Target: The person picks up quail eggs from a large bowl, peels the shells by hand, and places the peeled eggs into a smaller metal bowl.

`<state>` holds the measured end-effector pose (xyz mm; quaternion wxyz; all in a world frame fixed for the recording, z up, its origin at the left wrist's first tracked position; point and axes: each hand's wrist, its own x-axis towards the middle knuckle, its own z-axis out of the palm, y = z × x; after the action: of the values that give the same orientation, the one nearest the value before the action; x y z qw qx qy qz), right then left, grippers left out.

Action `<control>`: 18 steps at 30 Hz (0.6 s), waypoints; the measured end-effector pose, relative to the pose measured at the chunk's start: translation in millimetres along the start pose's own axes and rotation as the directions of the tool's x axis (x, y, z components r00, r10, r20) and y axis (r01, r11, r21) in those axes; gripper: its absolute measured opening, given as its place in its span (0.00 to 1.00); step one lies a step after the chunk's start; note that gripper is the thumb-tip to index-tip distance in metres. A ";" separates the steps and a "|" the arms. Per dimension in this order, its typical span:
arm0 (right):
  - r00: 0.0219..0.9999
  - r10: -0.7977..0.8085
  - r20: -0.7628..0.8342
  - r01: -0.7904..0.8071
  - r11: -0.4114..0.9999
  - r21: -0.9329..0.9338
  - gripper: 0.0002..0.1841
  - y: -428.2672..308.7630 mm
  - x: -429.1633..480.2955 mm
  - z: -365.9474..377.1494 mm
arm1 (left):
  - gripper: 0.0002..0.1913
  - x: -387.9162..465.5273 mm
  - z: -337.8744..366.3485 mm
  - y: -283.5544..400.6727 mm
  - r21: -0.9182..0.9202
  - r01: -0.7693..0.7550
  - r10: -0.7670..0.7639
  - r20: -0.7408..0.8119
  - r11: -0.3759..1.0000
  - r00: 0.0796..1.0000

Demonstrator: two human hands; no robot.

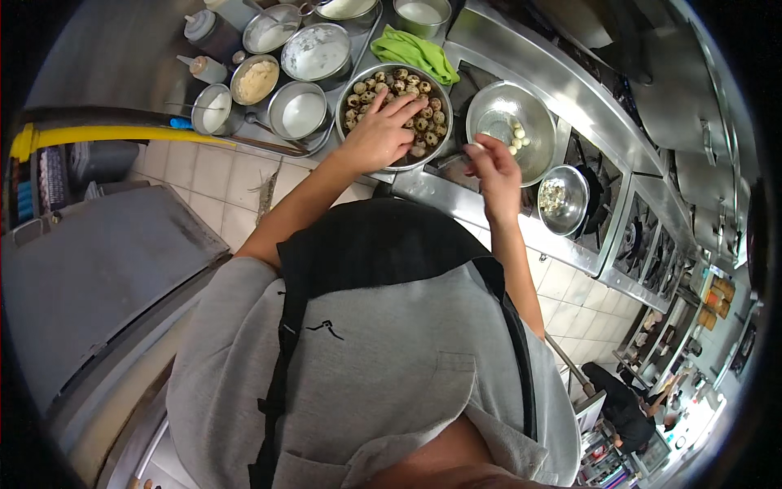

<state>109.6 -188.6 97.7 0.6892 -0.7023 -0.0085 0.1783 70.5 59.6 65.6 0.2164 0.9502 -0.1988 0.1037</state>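
Note:
My left hand (382, 137) lies over a steel bowl of speckled quail eggs (435, 129), its fingers spread among the eggs. To its right, my right hand (496, 171) is at the near rim of a perforated steel bowl (489, 107), fingers bent. Something small and pale shows at its fingertips; whether it is held is unclear. Several peeled eggs (518, 132) lie inside the perforated bowl. A smaller steel bowl (577, 202), to the right of that hand, holds pale and speckled bits that look like eggshell.
A green cloth (415, 54) lies behind the egg bowl. Steel containers of white powder (314, 52) and squeeze bottles (208, 69) crowd the back left. Stove burners (635, 229) run along the right. A metal-topped unit (104, 269) stands at left. Another person (623, 409) is at the far lower right.

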 end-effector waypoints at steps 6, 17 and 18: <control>0.837 -0.339 0.431 0.536 0.343 -0.772 0.16 2.0 27.5 64.2 | 0.13 -15.1 -8.8 -9.2 0.002 0.109 -0.107 -0.178 0.994 0.978; 0.841 -0.007 0.541 0.541 -0.025 -0.841 0.12 38.5 47.9 92.3 | 0.17 -37.5 -11.0 -16.6 -0.029 0.234 -0.235 -0.206 0.972 0.950; 0.835 -0.022 0.550 0.549 -0.041 -0.835 0.12 35.0 47.6 93.6 | 0.17 -37.3 -11.9 -17.0 -0.028 0.229 -0.230 -0.204 0.973 0.952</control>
<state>121.5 -87.8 53.5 0.0113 -0.9062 -0.4108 0.0994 42.8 91.5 59.2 0.2484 0.9506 -0.0636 0.1753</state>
